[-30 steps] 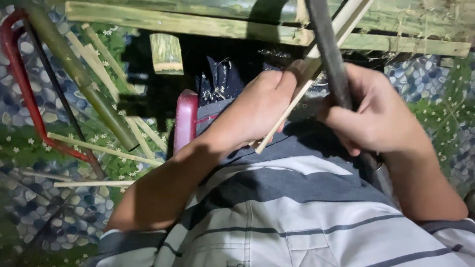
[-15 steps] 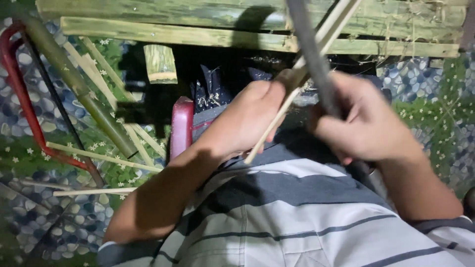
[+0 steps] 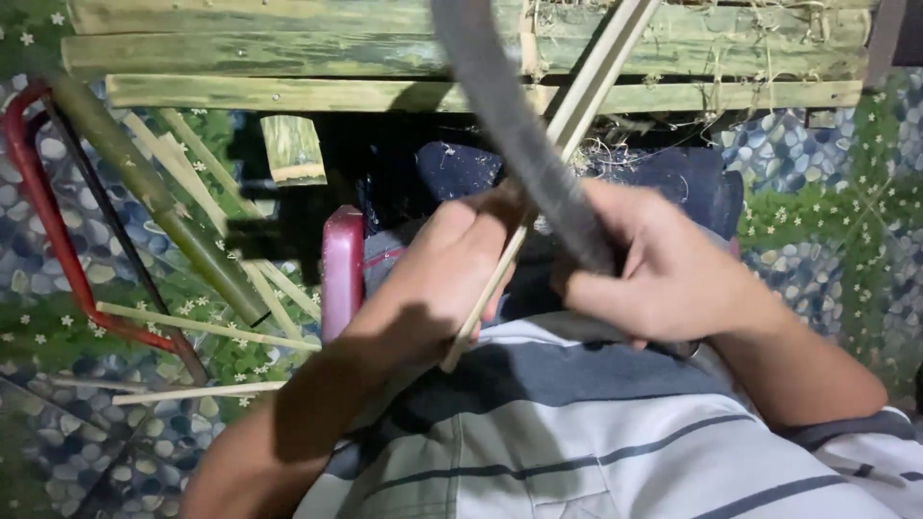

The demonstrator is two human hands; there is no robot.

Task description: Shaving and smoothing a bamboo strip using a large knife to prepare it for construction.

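1. Grip state: the left hand [image 3: 452, 279] is closed around a thin bamboo strip [image 3: 567, 135], which runs from below the palm up and away toward the top of the view. The right hand [image 3: 663, 274] is closed around the handle of a long dark blade [image 3: 510, 125], blurred with motion, which crosses just beside the strip.

2. Position of work: both hands sit close together above the lap, over a striped shirt [image 3: 577, 442]. The strip's lower end projects toward the torso.

3. Hazard, blade slip: the left fingers appear to lie very near the blade where it meets the strip. Should the edge jump off the bamboo grain, it would likely travel into those fingers.

4. Hazard, splitting off line: bamboo tends to split along its fibres. Uneven pressure could run the cut out to one side and spoil the strip.

5. Hazard, splinters: a bare palm sliding along a freshly cut edge risks cuts.

6. Hazard, clutter: a green bamboo pole [image 3: 154, 192], loose slivers [image 3: 207, 327] and a red-framed saw [image 3: 58, 231] lie on the patterned floor [image 3: 817, 250] to the left. A foot or elbow catching these could jolt the blade hand.

7. Visibility: the exact contact point between blade and strip cannot be told.
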